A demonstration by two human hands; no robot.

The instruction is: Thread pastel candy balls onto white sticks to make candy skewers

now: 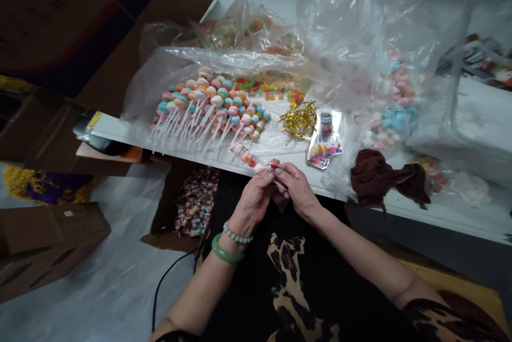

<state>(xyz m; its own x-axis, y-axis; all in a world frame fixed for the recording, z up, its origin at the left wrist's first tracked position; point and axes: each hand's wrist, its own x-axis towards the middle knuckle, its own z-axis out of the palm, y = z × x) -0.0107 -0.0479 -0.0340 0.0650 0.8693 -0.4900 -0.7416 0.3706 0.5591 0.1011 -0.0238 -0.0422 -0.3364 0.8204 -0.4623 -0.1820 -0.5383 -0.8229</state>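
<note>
My left hand [254, 200] and my right hand [296, 187] meet just below the table's front edge, both pinched on a candy skewer [250, 158] in a clear wrapper that sticks up and left from my fingers. A green bangle and a bead bracelet circle my left wrist. Just beyond, on the table, lies a heap of candy skewers [210, 107] with white sticks, resting on clear plastic. A pile of gold twist ties [298, 119] and a stack of small printed bags [324, 144] lie right of the heap.
Clear plastic bags of sweets [380, 80] crowd the back and right of the white table [440, 214]. A brown cloth [384, 176] lies near the front edge. On the floor at left, a cardboard box of wrapped candies [196, 200] stands beside other cartons [48, 230].
</note>
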